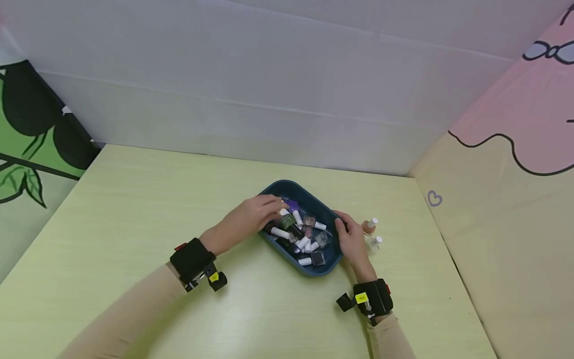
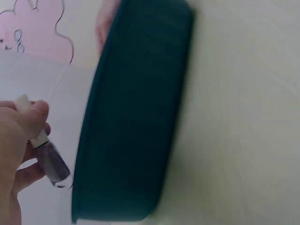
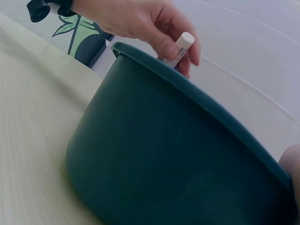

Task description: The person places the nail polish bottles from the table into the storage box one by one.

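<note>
A dark blue-green plastic bin [image 1: 309,202] holds a heap of nail polish bottles, most with white caps. Over the bin's left side, my left hand [image 1: 253,217] pinches a nail polish bottle [image 2: 51,161] by its white cap between thumb and fingers. That bottle looks dull purple-grey and hangs tilted in the left wrist view; its white cap [image 3: 184,44] shows above the rim in the right wrist view. My right hand [image 1: 353,242] grips the bin's right rim, thumb on the inner side. Among the heap are a green bottle [image 1: 287,222] and a purple piece [image 1: 293,205].
Right of my right hand, a peach nail polish bottle [image 1: 369,227] and a pale one [image 1: 373,244] stand on the light wooden table [image 1: 157,199]. A white sheet wall [image 1: 269,75] borders the back, and a printed panel [image 1: 506,224] the right side.
</note>
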`<control>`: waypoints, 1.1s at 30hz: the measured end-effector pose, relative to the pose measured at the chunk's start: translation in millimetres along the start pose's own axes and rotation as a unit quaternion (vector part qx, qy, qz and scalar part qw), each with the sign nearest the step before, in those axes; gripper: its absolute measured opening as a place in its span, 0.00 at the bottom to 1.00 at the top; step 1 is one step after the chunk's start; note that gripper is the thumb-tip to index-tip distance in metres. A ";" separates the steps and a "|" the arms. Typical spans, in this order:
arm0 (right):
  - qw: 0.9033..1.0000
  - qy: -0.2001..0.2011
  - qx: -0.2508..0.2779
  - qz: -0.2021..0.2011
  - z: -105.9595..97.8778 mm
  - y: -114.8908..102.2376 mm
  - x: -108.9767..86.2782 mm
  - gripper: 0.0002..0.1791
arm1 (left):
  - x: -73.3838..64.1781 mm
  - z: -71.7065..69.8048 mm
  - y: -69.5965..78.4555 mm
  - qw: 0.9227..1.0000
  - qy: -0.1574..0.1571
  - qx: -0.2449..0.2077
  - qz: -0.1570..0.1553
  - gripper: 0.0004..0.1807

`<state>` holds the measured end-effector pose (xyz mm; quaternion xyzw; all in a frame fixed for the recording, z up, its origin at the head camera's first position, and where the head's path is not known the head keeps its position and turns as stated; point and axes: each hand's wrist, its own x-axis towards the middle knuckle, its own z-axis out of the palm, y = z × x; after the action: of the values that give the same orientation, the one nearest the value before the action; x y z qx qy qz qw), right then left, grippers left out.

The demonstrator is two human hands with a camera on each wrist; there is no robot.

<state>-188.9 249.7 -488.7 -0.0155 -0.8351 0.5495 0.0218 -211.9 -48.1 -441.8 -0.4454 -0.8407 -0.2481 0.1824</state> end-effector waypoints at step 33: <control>1.000 -0.001 -0.002 0.003 -3.4 0.8 1.4 0.18 | 18.6 32.1 42.3 0.960 -0.211 0.137 0.124 0.16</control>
<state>-190.1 253.2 -488.1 -0.0180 -0.8360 0.5481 0.0192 -189.1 3.1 -447.2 -0.5595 -0.8240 -0.0065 0.0893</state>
